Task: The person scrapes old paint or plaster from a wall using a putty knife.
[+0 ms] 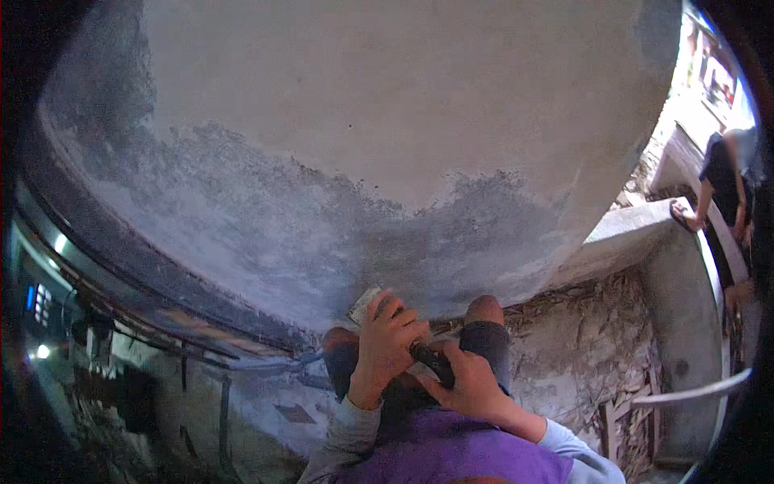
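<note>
My left hand (390, 343) is closed around a pale, flat piece (365, 306) that sticks out past its fingers in front of the wall. Close beside it, my right hand (470, 382) grips a black handle (433, 363). The handle points up and left toward my left palm. My fingers hide whether the handle and the pale piece are one tool. Both hands are over my lap, between my bent knees. The large plastered wall (419, 105) rises in front of them, beige above, with a grey, ragged-edged band (322, 218) lower down.
Rough ground strewn with dry debris (564, 347) lies right of my knees. A concrete ledge (629, 226) runs along the right, where another person (723, 181) leans with a hand on it. A pale curved bar (693, 394) crosses at lower right. The left side is dark and cluttered.
</note>
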`<state>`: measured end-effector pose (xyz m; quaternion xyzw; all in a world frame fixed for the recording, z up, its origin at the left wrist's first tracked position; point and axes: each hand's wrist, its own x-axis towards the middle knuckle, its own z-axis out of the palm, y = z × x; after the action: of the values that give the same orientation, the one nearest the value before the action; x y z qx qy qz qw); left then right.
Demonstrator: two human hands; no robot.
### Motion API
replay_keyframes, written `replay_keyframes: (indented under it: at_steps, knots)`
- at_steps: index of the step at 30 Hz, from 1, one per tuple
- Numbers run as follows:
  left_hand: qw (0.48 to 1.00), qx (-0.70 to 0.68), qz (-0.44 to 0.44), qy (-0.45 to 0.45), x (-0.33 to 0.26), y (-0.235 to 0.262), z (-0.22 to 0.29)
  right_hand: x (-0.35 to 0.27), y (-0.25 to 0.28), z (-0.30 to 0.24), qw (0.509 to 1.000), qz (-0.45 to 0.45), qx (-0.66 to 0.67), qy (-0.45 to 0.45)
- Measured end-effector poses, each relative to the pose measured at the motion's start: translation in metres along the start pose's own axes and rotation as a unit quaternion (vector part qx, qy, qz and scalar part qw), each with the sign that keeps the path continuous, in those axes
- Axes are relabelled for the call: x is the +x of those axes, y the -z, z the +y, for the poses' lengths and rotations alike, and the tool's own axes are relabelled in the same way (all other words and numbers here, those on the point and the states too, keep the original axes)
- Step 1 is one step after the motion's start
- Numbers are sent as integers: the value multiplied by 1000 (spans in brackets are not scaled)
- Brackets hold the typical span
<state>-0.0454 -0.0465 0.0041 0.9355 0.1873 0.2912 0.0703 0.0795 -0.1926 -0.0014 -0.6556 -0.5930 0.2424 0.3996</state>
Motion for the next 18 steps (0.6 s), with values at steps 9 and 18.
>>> replay_keyframes:
  at_steps: [9,18]
  knots:
    - [995,74,-53,28,23,5,16,15,27,20,996,4,-24,85]
    - [987,134,6,-94,87,53,-14,60,38,-21,984,71,135,89]
